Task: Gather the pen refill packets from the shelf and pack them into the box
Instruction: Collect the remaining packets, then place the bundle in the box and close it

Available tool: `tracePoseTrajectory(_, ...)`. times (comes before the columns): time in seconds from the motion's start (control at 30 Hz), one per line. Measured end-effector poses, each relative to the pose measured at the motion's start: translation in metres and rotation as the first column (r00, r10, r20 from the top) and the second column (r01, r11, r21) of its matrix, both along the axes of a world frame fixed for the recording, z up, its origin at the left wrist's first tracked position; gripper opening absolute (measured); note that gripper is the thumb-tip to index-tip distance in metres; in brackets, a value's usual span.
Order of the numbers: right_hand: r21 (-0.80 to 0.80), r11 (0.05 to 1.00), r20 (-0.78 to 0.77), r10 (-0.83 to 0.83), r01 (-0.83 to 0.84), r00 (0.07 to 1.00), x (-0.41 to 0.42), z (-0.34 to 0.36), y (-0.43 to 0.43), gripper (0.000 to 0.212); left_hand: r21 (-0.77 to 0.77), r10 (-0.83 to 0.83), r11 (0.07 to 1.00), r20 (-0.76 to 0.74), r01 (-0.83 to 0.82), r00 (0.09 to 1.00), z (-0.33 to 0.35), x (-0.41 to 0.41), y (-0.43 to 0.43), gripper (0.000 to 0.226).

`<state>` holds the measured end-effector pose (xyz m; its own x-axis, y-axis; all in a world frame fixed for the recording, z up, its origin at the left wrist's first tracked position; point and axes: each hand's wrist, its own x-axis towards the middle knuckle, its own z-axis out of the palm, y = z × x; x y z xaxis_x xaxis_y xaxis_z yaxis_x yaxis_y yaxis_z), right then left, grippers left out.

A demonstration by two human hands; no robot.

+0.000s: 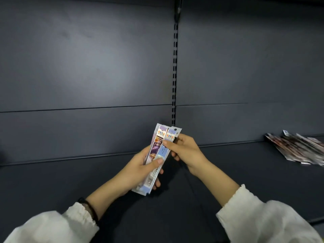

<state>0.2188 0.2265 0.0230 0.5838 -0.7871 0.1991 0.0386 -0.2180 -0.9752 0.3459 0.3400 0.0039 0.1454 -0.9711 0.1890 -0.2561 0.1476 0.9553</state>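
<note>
I hold a small stack of refill packets (158, 156) above the shelf (70, 181): my left hand (140, 170) grips its lower half, my right hand (184, 151) pinches the top. More packets (296, 149) lie far right on the shelf. The box is not visible, so I judge packing not started.

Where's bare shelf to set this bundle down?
Left of the left hand, the shelf is bare back to the rear panel. Another bare stretch lies between the right hand and the loose packet pile at far right, the only crowded spot. Both hands grip the bundle.
</note>
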Motion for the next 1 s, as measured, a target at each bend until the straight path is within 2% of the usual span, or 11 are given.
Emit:
tracePoseTrajectory(0.1,-0.053,0.998,-0.026,-0.027,0.025,0.999,-0.057,0.004,-0.034,0.014,0.061,-0.003,0.998,-0.004,0.003,1.0,0.001,-0.051,-0.038,0.023)
tracePoseTrajectory(0.2,-0.13,0.991,-0.145,-0.034,0.015,0.989,-0.125,0.007,-0.078,0.023,0.077,0.01,0.997,-0.038,-0.007,0.999,-0.001,-0.113,-0.081,0.023)
tracePoseTrajectory(0.33,-0.139,0.989,-0.22,-0.088,0.058,0.972,-0.22,0.005,-0.144,0.032,0.093,0.15,0.987,-0.18,-0.135,0.972,-0.007,-0.202,-0.148,0.021)
tracePoseTrajectory(0.43,-0.197,0.975,-0.252,-0.149,0.101,0.956,-0.279,-0.002,-0.19,0.032,0.149,0.237,0.967,-0.222,-0.208,0.946,-0.013,-0.258,-0.2,0.018)
tracePoseTrajectory(0.67,-0.305,0.929,-0.233,-0.287,0.21,0.929,-0.369,0.001,-0.297,0.029,0.167,0.331,0.937,-0.129,-0.308,0.935,-0.018,-0.334,-0.288,0.022)
tracePoseTrajectory(0.73,-0.314,0.9,-0.247,-0.385,0.302,0.889,-0.388,-0.005,-0.328,0.029,0.162,0.383,0.914,-0.039,-0.372,0.923,-0.021,-0.341,-0.309,0.023)
tracePoseTrajectory(0.8,-0.305,0.866,-0.308,-0.483,0.395,0.82,-0.407,-0.014,-0.355,0.032,0.186,0.434,0.879,0.065,-0.438,0.899,-0.027,-0.346,-0.326,0.029)
tracePoseTrajectory(0.83,-0.306,0.853,-0.386,-0.517,0.423,0.764,-0.415,-0.019,-0.367,0.034,0.203,0.445,0.863,0.13,-0.463,0.886,-0.029,-0.349,-0.333,0.038)
tracePoseTrajectory(0.9,-0.286,0.857,-0.561,-0.512,0.429,0.65,-0.428,-0.027,-0.379,0.045,0.237,0.452,0.825,0.267,-0.512,0.851,-0.029,-0.357,-0.342,0.07)
tracePoseTrajectory(0.93,-0.246,0.868,-0.605,-0.485,0.431,0.631,-0.432,-0.028,-0.382,0.051,0.254,0.449,0.813,0.3,-0.524,0.842,-0.027,-0.361,-0.345,0.084)
tracePoseTrajectory(1.0,-0.126,0.893,-0.593,-0.416,0.431,0.689,-0.433,-0.026,-0.385,0.06,0.279,0.432,0.828,0.237,-0.487,0.87,-0.027,-0.365,-0.351,0.092)
